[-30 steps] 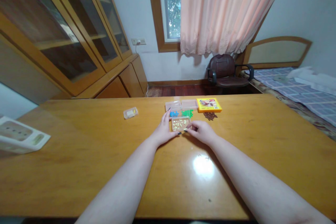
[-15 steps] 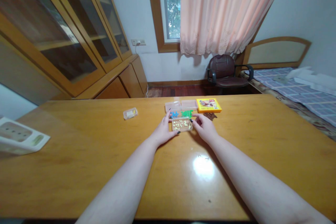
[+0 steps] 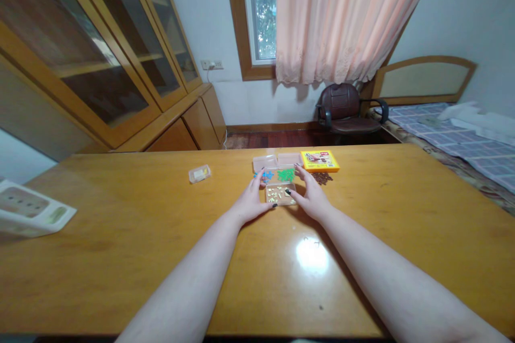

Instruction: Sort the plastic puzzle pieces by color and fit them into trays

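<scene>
A small clear plastic box point(image 3: 277, 202) with several pale yellow pieces in it lies on the table between my hands. My left hand point(image 3: 250, 201) holds its left side, thumb at the near edge and fingers toward the far edge. My right hand point(image 3: 313, 195) is at the right side, fingers spread apart, its thumb over the pieces inside. I see nothing held in it. Just beyond the box lie green pieces point(image 3: 286, 174) and blue pieces point(image 3: 269, 175), the blue ones partly behind my left fingers.
A yellow printed box point(image 3: 319, 161) stands at the far table edge, with brown pieces point(image 3: 322, 178) before it. Clear lids or trays point(image 3: 289, 159) lie beside it. Farther left is another small clear box point(image 3: 200, 173). A white frame-like object point(image 3: 36, 208) sits at the table's left.
The clear box has shifted slightly toward me and to the right. My right thumb has moved in over it, and my right fingers have spread and reached farther forward.
</scene>
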`<state>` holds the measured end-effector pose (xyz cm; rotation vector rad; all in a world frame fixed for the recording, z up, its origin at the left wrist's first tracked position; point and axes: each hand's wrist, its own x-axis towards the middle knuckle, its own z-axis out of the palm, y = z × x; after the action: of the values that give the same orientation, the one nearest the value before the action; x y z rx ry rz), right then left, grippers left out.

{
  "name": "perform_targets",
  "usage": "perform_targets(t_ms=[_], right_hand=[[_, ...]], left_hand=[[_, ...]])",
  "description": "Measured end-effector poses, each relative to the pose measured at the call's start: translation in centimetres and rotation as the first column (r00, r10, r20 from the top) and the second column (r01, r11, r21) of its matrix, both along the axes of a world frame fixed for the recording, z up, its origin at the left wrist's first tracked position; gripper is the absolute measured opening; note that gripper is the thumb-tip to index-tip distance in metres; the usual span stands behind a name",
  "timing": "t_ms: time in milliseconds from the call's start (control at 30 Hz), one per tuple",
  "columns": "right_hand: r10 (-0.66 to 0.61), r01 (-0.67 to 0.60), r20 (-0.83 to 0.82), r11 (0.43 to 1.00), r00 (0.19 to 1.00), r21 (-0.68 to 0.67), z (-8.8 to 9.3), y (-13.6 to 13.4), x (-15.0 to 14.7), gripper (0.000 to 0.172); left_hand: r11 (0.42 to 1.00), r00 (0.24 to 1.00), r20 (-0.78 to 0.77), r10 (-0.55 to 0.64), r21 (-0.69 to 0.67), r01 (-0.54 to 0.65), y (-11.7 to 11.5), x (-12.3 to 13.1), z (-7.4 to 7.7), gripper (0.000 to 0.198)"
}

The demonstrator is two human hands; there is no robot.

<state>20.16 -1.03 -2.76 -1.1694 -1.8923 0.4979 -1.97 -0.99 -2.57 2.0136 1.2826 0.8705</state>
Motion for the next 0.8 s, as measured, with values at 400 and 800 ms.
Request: perform_targets(t_ms=[400, 800], right_hand=[[-0.002, -0.002, 0.025, 0.988, 1.000, 0.156, 0.9, -0.1, 0.5, 0.027], [0.089, -0.113, 0.101, 0.959, 0.991, 0.260, 1.2, -0.2, 0.1, 0.023]], left_hand=[[0.983, 0.986, -0.162, 0.036, 0.185, -0.005, 0.5, -0.3, 0.3, 0.063], [0.898, 0.966, -0.230, -0.120, 0.390, 0.204, 0.1, -0.5, 1.3, 0.021]])
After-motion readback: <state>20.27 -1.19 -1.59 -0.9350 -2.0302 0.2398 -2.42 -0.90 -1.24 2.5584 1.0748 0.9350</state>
